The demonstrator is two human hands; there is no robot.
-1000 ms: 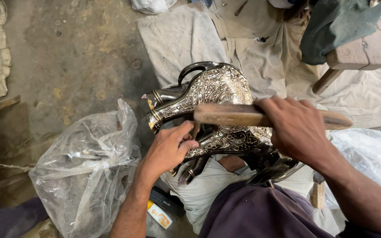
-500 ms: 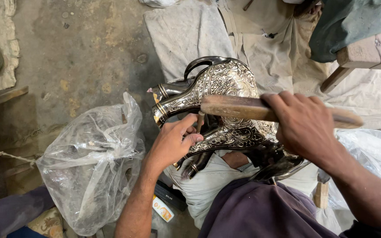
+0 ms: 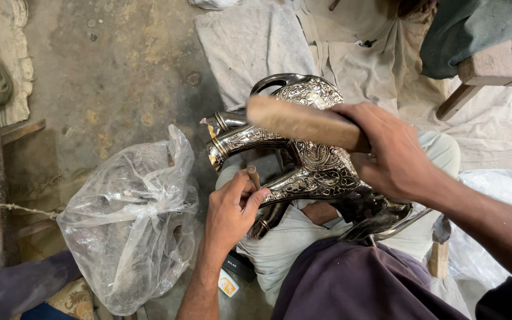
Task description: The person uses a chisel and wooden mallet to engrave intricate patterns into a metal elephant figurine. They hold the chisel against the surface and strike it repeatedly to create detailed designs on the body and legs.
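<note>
Head view: the engraved, silver-coloured metal figure (image 3: 315, 157), camel-like in shape, with a dark looped handle at its top, lies across the person's lap on pale trousers. The right hand (image 3: 395, 157) is wrapped tight around one brown wooden mallet (image 3: 303, 123), held just above the figure's embossed body. The left hand (image 3: 232, 207) pinches one short wooden-ended punch (image 3: 253, 176) between thumb and fingers, its tip set against the figure's underside. To the left, just beside the forearm, sits one crumpled clear plastic bag (image 3: 128, 219) on stained grey concrete floor (image 3: 120, 71), which stays open toward the upper left. Rumpled off-white cloth (image 3: 357, 53) spreads behind the figure, and a wooden stool leg (image 3: 454, 101) stands at the upper right edge.
</note>
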